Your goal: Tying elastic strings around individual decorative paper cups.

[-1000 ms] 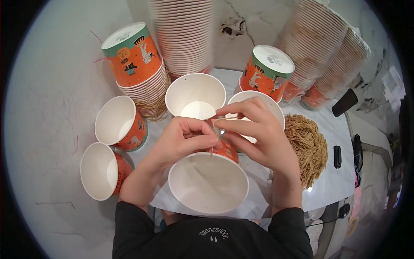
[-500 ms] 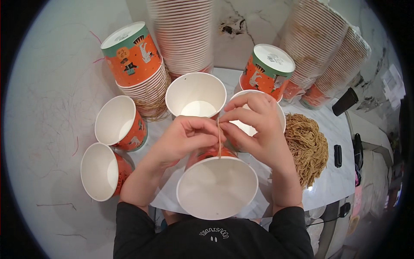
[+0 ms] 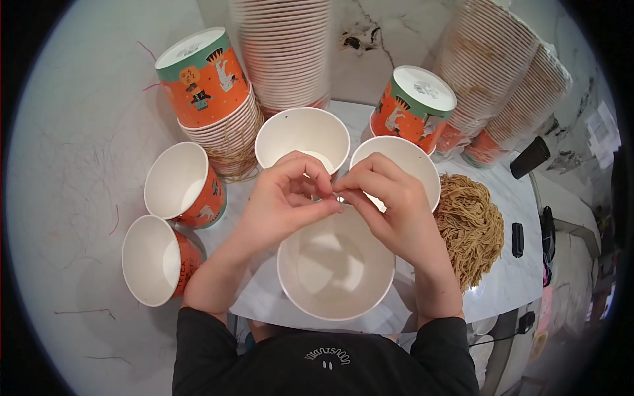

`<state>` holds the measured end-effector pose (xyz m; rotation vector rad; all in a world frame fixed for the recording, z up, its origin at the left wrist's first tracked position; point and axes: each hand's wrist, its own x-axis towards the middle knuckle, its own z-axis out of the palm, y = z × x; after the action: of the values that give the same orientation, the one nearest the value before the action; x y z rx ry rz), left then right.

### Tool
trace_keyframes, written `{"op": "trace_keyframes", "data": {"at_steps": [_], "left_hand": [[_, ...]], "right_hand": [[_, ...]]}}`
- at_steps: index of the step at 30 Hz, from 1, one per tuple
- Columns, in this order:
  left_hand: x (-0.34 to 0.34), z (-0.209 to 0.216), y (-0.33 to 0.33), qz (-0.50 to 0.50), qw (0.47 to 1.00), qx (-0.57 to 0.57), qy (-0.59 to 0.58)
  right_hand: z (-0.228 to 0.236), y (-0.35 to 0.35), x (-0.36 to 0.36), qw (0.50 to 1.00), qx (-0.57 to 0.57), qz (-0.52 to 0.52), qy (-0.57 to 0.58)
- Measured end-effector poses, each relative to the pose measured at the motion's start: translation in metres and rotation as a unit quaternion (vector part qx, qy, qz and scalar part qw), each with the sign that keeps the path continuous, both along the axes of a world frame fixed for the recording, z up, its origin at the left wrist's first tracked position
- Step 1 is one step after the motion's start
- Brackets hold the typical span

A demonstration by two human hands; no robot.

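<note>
A white-lined paper bucket faces me with its open mouth, below my hands and close to my body. Over its far rim my left hand and my right hand meet fingertip to fingertip, both pinched. The thin tan cord between them is now mostly hidden by the fingers. My left thumb points toward the right fingertips, while the other left fingers curl. Beyond the hands stand two more open buckets, one at centre and one to the right, partly covered by the right hand.
Right of my forearm lies a heap of tan cords. Two open buckets stand left. An upside-down orange-and-green stack is draped with cords. Tall bucket stacks, an upturned bucket and a black cup stand behind.
The near bucket has tipped so that more of its inside shows. My left hand has risen and turned its curled fingers upward. The cord, earlier stretched from the rim to my fingers, is now hardly visible.
</note>
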<state>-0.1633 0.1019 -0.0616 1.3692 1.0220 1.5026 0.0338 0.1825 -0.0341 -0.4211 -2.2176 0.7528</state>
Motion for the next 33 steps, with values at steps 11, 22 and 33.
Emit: {"op": "trace_keyframes", "data": {"at_steps": [11, 22, 33], "left_hand": [[-0.007, -0.001, 0.008, -0.01, 0.965, -0.039, 0.26], [0.01, 0.002, -0.001, -0.027, 0.965, -0.124, 0.231], [0.0, 0.004, -0.006, 0.012, 0.986, -0.036, 0.164]], "right_hand": [[0.008, 0.011, 0.009, 1.0, -0.02, -0.02, 0.0], [0.002, 0.008, 0.005, 0.998, -0.065, 0.004, -0.011], [0.006, 0.008, 0.009, 0.992, -0.098, -0.012, -0.075]]}}
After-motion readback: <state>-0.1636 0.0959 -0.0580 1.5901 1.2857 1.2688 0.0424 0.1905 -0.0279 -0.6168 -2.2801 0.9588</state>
